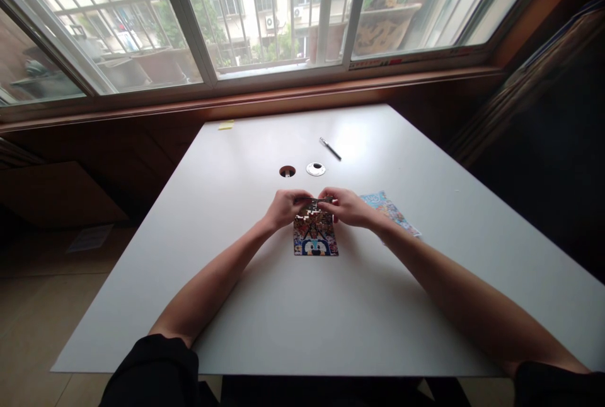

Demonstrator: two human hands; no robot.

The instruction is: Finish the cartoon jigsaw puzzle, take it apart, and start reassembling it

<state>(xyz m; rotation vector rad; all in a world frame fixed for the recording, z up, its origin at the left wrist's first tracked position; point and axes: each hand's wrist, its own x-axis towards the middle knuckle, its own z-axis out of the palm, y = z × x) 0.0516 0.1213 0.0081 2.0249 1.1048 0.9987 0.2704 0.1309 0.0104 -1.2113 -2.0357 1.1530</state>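
The left hand (286,207) and right hand (350,206) pinch the far part of a picture puzzle (316,230), centred on the white table (321,319). Beyond lie a round hole (287,171), a silvery disc (316,169), a pen (331,149) and, at the far-left corner, a yellow slip (225,125); the right forearm (439,268) partly covers a printed sheet (390,208).

On a white worktop (302,325) below a barred window (278,10), the person's left hand (287,206) and right hand (347,206) nearly meet, pinching the far edge of a colourful jigsaw puzzle (316,238) with white gaps, while a printed sheet (392,213) lies beside the right forearm and a pen (330,149) farther off.
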